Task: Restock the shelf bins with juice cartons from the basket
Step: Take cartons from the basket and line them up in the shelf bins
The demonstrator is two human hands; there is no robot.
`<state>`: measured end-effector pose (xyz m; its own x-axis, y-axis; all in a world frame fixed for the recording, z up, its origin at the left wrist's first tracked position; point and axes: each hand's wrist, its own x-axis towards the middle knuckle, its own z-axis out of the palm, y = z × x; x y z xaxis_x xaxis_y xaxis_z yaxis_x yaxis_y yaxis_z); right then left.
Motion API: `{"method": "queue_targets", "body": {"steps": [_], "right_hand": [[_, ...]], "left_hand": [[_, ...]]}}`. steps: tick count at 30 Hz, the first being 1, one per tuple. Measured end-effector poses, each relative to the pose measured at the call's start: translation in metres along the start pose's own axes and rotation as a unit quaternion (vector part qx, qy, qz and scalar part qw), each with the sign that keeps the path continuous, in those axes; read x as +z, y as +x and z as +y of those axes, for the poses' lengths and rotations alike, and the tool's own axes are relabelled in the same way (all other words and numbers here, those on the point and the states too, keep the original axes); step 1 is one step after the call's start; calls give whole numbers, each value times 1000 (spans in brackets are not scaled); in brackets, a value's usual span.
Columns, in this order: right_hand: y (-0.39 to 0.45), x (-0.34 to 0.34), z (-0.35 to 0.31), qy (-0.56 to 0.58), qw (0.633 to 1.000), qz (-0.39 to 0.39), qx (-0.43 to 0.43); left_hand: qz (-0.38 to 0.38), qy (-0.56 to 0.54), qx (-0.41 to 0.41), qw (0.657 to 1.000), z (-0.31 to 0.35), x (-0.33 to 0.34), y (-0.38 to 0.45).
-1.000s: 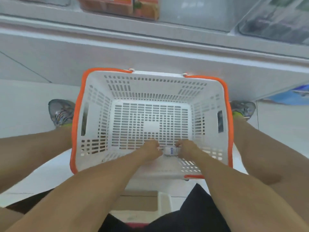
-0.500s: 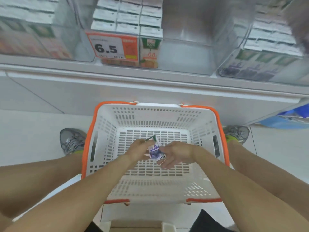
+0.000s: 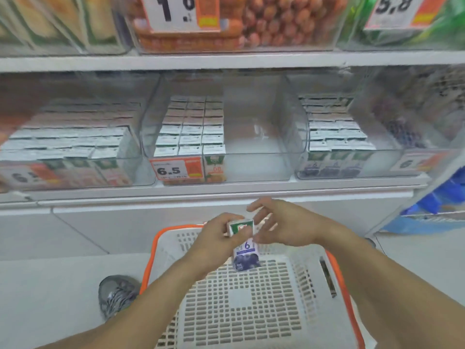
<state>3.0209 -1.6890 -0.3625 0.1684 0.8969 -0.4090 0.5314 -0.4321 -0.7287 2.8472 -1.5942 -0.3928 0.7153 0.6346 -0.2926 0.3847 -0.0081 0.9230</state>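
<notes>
My left hand grips a small juice carton with a green top and a purple berry picture, holding it above the far part of the white, orange-rimmed basket. Beside the carton, my right hand has relaxed, spread fingers, its thumb close to the carton's edge. No other cartons show on the visible part of the basket floor. On the lower shelf, the right clear bin holds matching purple cartons. In the middle bin, orange cartons fill only the left side. The left bin is full.
The white shelf ledge runs just beyond the basket. An upper shelf carries bins with price tags. My shoe is left of the basket on the pale floor. Blue packaged goods sit low at the right.
Both hands lifted the carton from the basket floor to above its far rim. My right hand has loosened its hold. My view has tilted up to the shelf bins.
</notes>
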Motion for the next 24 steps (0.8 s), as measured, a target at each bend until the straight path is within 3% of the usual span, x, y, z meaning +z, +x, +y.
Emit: {"method": "queue_targets", "body": {"steps": [6,9,13,15,18,20,24], "right_hand": [[-35,-48,5,21,987,140,-80],[-60,-80,10,68,968,215,-112],[-93,-125,37,133,900,394,-132],[-103,-146,50,148,854,485,-120],[-102,-182,70,79,809,576,-88],[-89,-210,85,15,796,600,-72],[-38,-269,115,-97,808,581,5]], "left_hand": [[-24,193,148,970,70,38,29],[-40,231,218,947,110,59,37],[74,218,388,892,148,74,73],[94,281,384,875,156,77,103],[53,374,333,864,154,89,138],[53,377,339,860,148,94,149],[81,363,347,861,142,95,158]]}}
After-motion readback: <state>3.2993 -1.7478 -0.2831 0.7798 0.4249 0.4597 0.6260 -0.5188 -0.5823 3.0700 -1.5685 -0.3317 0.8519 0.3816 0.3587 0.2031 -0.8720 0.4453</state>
